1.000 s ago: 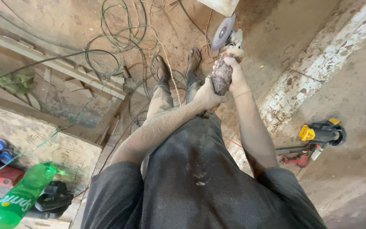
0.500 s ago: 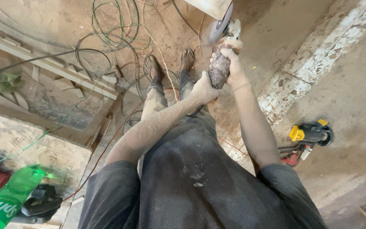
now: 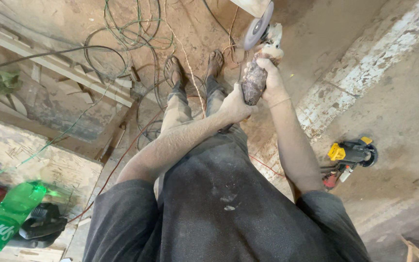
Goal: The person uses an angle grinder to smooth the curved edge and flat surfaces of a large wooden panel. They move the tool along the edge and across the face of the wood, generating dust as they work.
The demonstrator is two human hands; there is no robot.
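1. Grinder (image 3: 255,80): a dust-caked angle grinder held out over the floor (image 3: 316,34), above and just right of the person's feet. Its grey disc (image 3: 259,25) stands on edge, tilted, at the top of the view.
2. The disc's upper rim meets a pale board (image 3: 253,5) that the top edge of the picture cuts off; whether the two touch cannot be told.
3. Right hand (image 3: 270,75): its grip is closed round the front of the grinder body, just behind the disc. The fingers are partly hidden behind the tool.
4. Left hand (image 3: 236,104): its grip is closed on the rear end of the grinder; the fingertips are hidden under the body. The tool's cord cannot be picked out among the others.
5. Both arms and hands are coated in pale dust, as is the dark shirt.
6. Feet (image 3: 195,68) in sandals stand on the dirt floor among loops of green and black cable (image 3: 122,34).
7. Wooden slats (image 3: 73,73) lie toward the left of the floor.
8. A green bottle (image 3: 6,218) sits at the bottom-left corner, cut off by the frame, beside a dark object too dim to name.
9. A yellow-and-black power tool (image 3: 352,153) lies on the floor at the right, well apart from the hands; its kind is hard to make out.
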